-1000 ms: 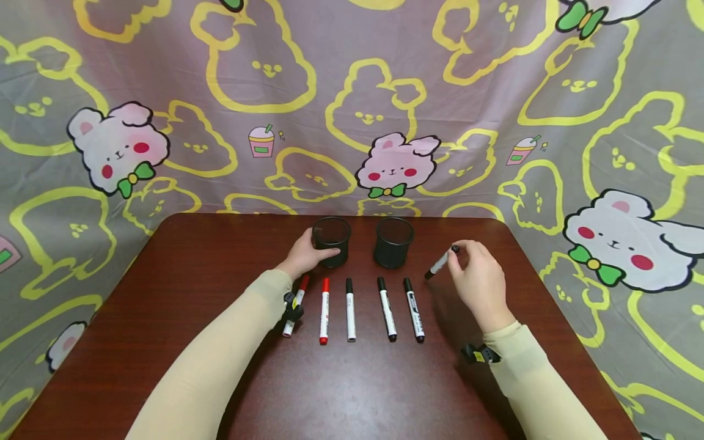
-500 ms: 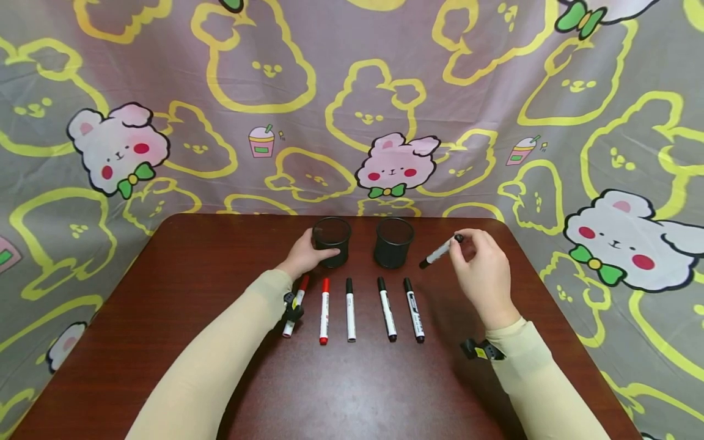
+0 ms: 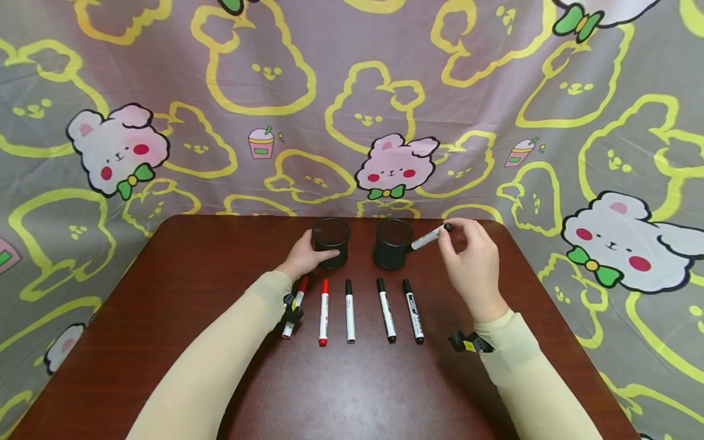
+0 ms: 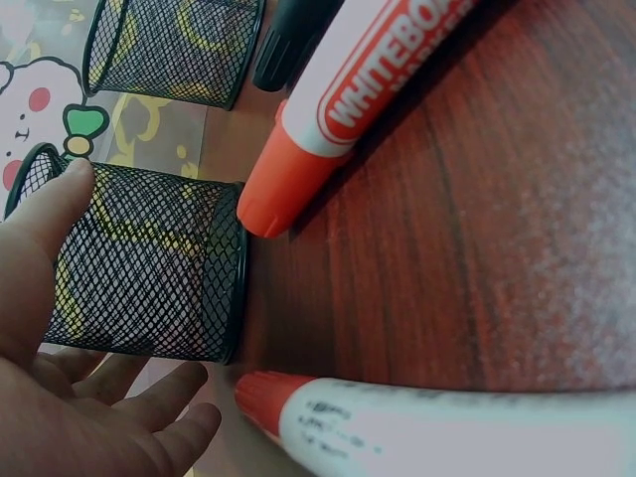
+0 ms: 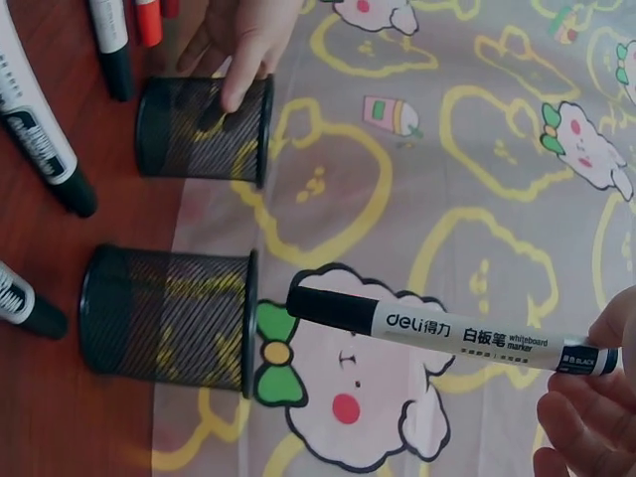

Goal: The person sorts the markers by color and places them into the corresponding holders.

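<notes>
My left hand [image 3: 302, 255] holds the left black mesh pen cup [image 3: 337, 239], thumb across its near side and fingers on the far side. In the right wrist view, my right hand [image 5: 591, 397] pinches a black whiteboard marker [image 5: 437, 331] by its end. The capped end of this marker points at the second mesh pen cup [image 3: 392, 252], close to its rim. Both cups stand upright near the table's back edge. Two red markers, one [image 3: 324, 311] beside the other [image 3: 300, 293], lie in front of the left cup, the outer one partly hidden by my wrist.
Three black-capped markers lie in the same row: one [image 3: 350, 310] in the middle, a second [image 3: 387, 310] and a third [image 3: 414, 310] toward the right. A patterned cloth [image 3: 308, 73] hangs behind the brown table [image 3: 341, 391] and along its sides.
My right hand has lifted the black marker and carried it left and back, up to the right cup. My left hand stays on the left cup.
</notes>
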Tool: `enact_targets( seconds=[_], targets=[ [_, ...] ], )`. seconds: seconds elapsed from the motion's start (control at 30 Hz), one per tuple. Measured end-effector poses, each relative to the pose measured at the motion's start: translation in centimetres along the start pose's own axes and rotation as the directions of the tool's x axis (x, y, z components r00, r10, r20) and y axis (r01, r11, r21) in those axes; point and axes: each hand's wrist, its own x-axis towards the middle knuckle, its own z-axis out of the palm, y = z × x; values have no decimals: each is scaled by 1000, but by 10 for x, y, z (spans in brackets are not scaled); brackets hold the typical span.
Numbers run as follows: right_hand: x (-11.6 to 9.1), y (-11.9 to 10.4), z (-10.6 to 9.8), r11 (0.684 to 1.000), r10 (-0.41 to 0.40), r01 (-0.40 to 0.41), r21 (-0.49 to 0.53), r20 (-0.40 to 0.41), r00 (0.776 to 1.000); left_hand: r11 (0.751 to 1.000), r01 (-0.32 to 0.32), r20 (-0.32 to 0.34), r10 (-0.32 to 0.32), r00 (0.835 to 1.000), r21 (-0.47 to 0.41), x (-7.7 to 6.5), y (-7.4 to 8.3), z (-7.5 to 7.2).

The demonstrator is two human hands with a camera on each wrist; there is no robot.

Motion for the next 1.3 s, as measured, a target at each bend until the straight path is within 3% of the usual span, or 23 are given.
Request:
enact_targets(
  seconds=[0.73,1.3],
  targets=[
    [12,-39,37,983,-85,84,164,0,996,1000,-1,4,1,1000,-19,-1,-1,-1],
    [1,-54,71,954,-224,216,206,17,974,1000,-2,-7,2,1000,-18,-1,-1,0]
  ],
)
